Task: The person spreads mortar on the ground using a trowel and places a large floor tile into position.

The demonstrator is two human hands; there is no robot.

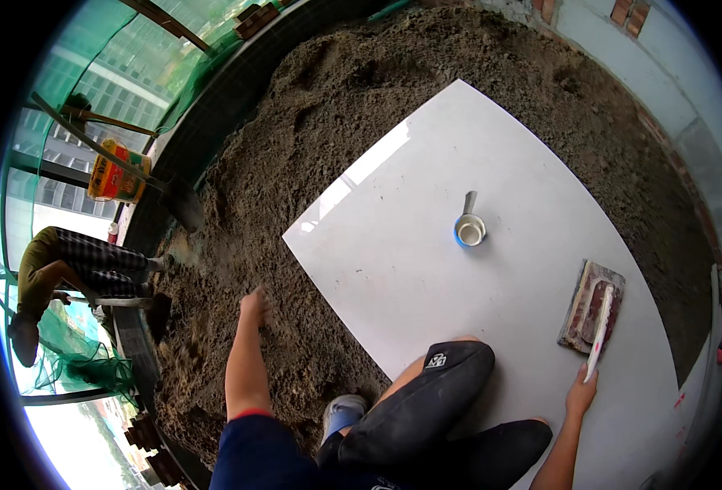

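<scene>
My right hand (580, 394) is closed around the lower end of the white handle of a plastering float (577, 322). The float's rectangular, mortar-stained plate rests on a large pale tile (426, 269). My left hand (255, 305) is stretched out over loose grey-brown mortar (295, 327), left of the tile; motion smears its fingers. A small round container with a blue rim (470, 231) stands mid-tile, with a flat grey strip (470, 201) sticking out beyond it. My knees are on or just above the tile's near part.
At the left, a person (42, 269) in checked trousers bends with a long-handled tool at the mortar's edge. A shovel (183, 202) leans near a yellow-and-red bucket (116, 175). Green netting (67, 343) hangs there. A pale wall (622, 61) bounds the far right.
</scene>
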